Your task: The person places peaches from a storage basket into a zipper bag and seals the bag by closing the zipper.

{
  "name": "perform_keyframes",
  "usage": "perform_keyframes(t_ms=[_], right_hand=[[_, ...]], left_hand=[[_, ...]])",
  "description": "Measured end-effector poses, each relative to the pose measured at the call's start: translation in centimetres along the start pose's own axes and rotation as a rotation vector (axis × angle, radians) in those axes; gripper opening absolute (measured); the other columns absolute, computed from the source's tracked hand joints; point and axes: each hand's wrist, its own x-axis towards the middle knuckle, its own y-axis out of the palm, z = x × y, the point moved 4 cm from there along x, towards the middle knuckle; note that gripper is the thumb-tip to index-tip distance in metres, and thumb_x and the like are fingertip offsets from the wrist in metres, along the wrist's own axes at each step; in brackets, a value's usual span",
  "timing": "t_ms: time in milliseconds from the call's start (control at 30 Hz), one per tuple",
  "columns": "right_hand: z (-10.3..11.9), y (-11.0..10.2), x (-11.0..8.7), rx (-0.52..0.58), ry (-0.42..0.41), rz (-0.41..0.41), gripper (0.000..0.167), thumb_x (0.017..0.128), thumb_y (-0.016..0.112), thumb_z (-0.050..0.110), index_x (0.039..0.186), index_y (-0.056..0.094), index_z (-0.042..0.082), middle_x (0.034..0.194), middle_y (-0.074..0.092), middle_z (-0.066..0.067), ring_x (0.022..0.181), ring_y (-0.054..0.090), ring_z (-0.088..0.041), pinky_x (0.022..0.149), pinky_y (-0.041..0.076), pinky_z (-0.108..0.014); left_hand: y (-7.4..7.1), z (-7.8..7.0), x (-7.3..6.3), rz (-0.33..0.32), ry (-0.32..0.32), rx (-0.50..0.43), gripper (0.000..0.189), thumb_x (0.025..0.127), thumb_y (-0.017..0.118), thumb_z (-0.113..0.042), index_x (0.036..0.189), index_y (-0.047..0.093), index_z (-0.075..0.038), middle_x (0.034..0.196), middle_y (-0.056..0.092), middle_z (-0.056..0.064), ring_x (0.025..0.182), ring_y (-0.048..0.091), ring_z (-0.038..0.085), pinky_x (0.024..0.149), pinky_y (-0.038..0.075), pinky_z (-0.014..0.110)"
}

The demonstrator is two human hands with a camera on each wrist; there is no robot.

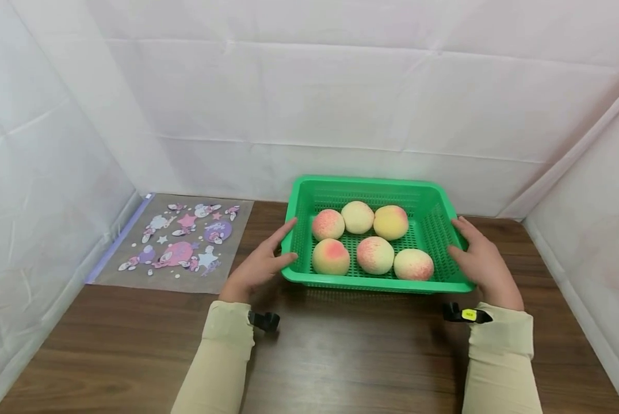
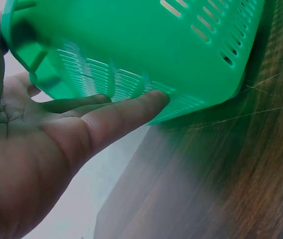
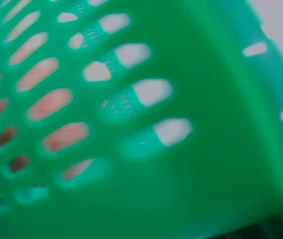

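A green plastic basket with slotted walls holds several pale yellow peaches with pink blush, among them a peach at the front left and a peach at the back right. My left hand grips the basket's left end. In the left wrist view, the left hand's fingers stretch along the outer wall below the rim. At the opposite end, my right hand holds the rim, its thumb and forefinger at the edge. The right wrist view is filled by the basket's wall; that hand is hidden there.
A clear zip bag printed with cartoon figures and stars lies flat on the left of the brown wooden table. White cloth walls stand behind the basket and on both sides.
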Motion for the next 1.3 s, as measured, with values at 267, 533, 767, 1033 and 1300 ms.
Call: perform_keyframes(t_ms=[267,533,767,1033,1300], right_hand=[[0.1,0.5,0.4,-0.044,0.004,-0.013,0.071,0.095,0.041,0.009,0.157,0.008,0.016,0.163,0.006,-0.017,0.134,0.033,-0.049,0.083,0.037,-0.054],[-0.8,0.3,0.1,0.003,0.061,0.041,0.072,0.096,0.038,0.014,0.156,0.000,0.028,0.139,0.043,-0.033,0.059,0.048,-0.024,0.054,0.041,-0.035],[-0.3,0.3,0.2,0.004,0.048,0.042,0.072,0.096,0.038,0.013,0.156,0.001,0.028,0.130,0.049,-0.033,0.057,0.046,-0.022,0.054,0.040,-0.034],[-0.1,0.4,-0.2,-0.037,0.034,0.052,0.071,0.096,0.037,0.014,0.156,0.000,0.025,0.142,0.039,-0.035,0.061,0.048,-0.023,0.055,0.040,-0.033],[-0.1,0.6,0.3,-0.016,0.024,0.035,0.071,0.096,0.038,0.013,0.156,0.001,0.025,0.140,0.040,-0.037,0.063,0.049,-0.024,0.054,0.039,-0.033]], left_hand=[[0.2,-0.1,-0.2,-0.014,-0.003,-0.010,0.071,0.096,0.056,-0.022,0.151,0.019,-0.045,0.162,0.016,-0.001,0.147,0.020,0.024,0.114,0.027,0.054],[0.5,0.1,-0.1,-0.013,-0.036,-0.041,0.068,0.096,0.058,-0.028,0.149,0.021,-0.050,0.162,0.017,-0.003,0.145,0.023,0.023,0.113,0.029,0.054],[-0.4,0.5,-0.5,-0.051,-0.026,-0.082,0.064,0.091,0.061,-0.048,0.145,0.028,-0.053,0.153,0.035,0.004,0.138,0.039,0.027,0.106,0.040,0.053],[-2.1,1.5,-1.6,-0.156,0.006,-0.185,0.060,0.097,0.056,-0.040,0.151,0.032,-0.030,0.146,0.045,0.016,0.130,0.051,0.031,0.103,0.045,0.050],[-5.3,1.8,-2.6,-0.352,-0.057,0.116,0.056,0.099,0.052,-0.036,0.151,0.034,-0.022,0.147,0.045,0.016,0.136,0.045,0.033,0.110,0.036,0.051]])
